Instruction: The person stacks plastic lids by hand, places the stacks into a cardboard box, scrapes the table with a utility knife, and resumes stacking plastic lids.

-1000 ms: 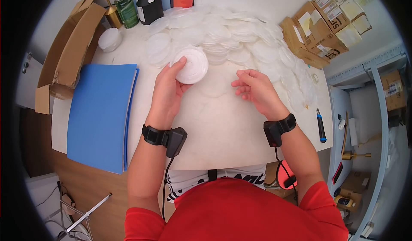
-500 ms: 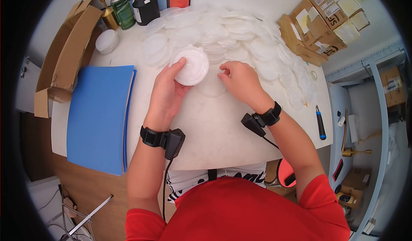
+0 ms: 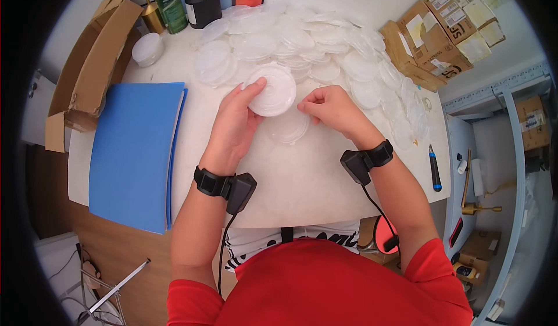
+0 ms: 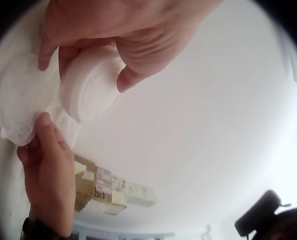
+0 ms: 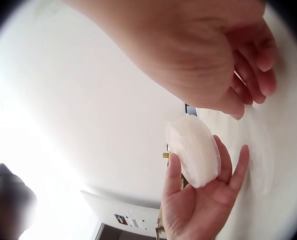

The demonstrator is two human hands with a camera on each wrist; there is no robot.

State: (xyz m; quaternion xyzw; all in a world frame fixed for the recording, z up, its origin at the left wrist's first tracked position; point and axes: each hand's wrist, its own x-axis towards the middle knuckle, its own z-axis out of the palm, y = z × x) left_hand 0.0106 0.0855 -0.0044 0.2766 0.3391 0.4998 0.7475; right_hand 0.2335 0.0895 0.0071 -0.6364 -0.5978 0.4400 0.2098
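My left hand [image 3: 235, 122] grips a thick round stack of translucent plastic lids [image 3: 271, 90], thumb on the top face and fingers at the side. In the left wrist view the stack [image 4: 91, 85] is tilted, its layered edge showing. My right hand [image 3: 337, 114] pinches the rim of a single clear plastic lid [image 3: 290, 129], which lies partly hidden below the stack in the head view. The left wrist view shows this lid [image 4: 23, 97] with a small tab on its rim, the right thumb right at its edge.
A wide heap of similar lids [image 3: 279, 38] covers the back of the table. On the left are a blue folder [image 3: 136, 157], a cardboard box [image 3: 96, 64] and a short lid stack [image 3: 147, 50]. A utility knife [image 3: 435, 169] lies at the right, with cartons [image 3: 433, 41] behind.
My right hand has moved left to the single lid and taken its rim, and the lid has shifted toward me. My left hand, still holding the stack, has drifted slightly right.
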